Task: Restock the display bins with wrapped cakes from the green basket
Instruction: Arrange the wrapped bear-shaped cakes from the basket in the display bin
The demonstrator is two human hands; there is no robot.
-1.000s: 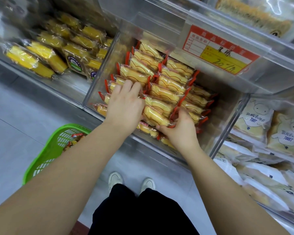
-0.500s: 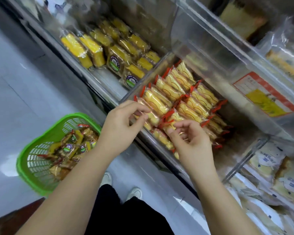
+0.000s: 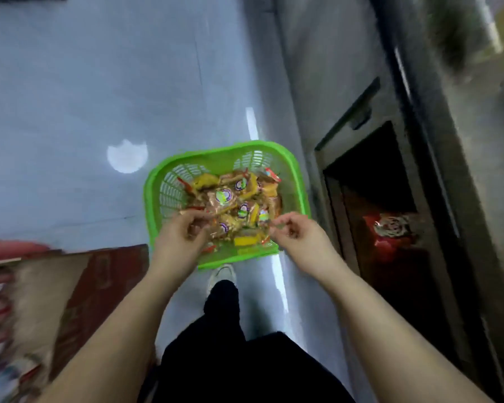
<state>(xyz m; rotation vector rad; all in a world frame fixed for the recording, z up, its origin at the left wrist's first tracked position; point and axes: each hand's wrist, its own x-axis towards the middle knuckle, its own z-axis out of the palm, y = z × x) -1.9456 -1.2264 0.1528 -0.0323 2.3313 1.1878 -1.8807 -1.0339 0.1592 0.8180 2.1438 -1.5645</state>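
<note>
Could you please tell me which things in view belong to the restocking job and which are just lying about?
Belongs to the job:
green basket
wrapped cakes piled in it
left hand and right hand, above its near edge

Just lying about:
red packet in the dark lower shelf
cardboard box at left

Green basket (image 3: 153,193) open from above under my hands, wrapped cakes (image 3: 233,205) heaped inside, bare floor (image 3: 70,97) free on my left, shelf base (image 3: 346,158) crowding its right rim
</note>
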